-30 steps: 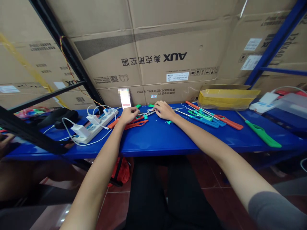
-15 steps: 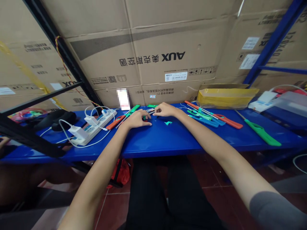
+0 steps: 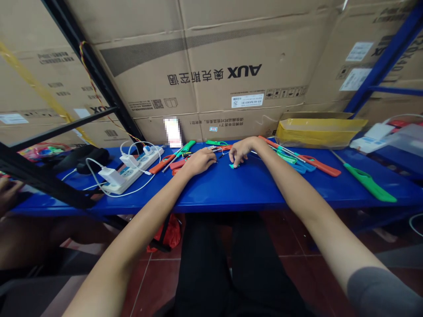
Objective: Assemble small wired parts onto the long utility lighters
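Far left of the left fingers, at the table's edge: a co-worker's hand [image 3: 8,191], beyond a black shelf frame [image 3: 42,181]. Nearer, a black object [image 3: 74,158], then a white power strip [image 3: 132,174] with chargers plugged in; its white cable [image 3: 132,193] loops out to an orange lighter [image 3: 160,165], crowding that side. A blurred phone [image 3: 173,133] leans on the carton [image 3: 218,57] behind, left of and beyond the left fingers. A green lighter [image 3: 187,148] lies below it.

Left hand [image 3: 200,162]: fingers close together, curled over the table, partly covering red handles [image 3: 178,164]; whether anything is gripped, cannot tell. Thin wires [image 3: 218,149] show at its fingertips.

Right hand [image 3: 243,150]: fingers bent downward, tips at a small teal piece [image 3: 231,166] on the blue table [image 3: 228,189]; whether it is pinched, cannot tell. The right forearm crosses in front of the blue lighters [image 3: 306,167] and a second orange lighter [image 3: 322,166], right of the fingers.

Containers, right of the right fingers: a yellow-taped box [image 3: 313,134] behind those lighters, contents hidden; far right, a translucent tub [image 3: 408,145], contents unclear.
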Tool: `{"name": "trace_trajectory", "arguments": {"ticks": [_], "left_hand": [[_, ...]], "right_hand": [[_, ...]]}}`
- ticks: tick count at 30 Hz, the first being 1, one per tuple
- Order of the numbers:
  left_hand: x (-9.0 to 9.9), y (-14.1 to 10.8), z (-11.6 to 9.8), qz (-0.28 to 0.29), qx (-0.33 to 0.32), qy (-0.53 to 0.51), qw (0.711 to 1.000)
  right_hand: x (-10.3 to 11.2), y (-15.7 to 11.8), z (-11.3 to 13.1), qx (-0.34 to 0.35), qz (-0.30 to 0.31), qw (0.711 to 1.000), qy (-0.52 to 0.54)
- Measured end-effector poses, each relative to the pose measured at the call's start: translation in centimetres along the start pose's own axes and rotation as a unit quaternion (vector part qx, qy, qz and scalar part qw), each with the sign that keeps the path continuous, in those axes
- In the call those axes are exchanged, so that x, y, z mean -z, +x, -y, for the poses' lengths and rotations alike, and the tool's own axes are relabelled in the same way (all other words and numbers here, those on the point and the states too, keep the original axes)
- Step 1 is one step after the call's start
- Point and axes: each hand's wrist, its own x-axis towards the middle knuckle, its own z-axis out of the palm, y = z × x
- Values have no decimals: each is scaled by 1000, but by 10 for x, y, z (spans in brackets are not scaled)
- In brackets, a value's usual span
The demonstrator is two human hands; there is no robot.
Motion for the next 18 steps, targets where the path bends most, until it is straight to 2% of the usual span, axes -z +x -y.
{"name": "trace_trajectory", "arguments": {"ticks": [6, 12, 18], "left_hand": [[-6, 1, 3, -3, 5, -1, 1000], [-7, -1, 5, -6, 8, 12, 1000], [-4, -3, -2, -24, 9, 7, 1000]], "right_hand": [[-8, 14, 6, 66, -57, 996, -3], [-19, 21, 14, 82, -187, 979, -14], [-10, 9, 8, 99, -214, 971, 25]]}}
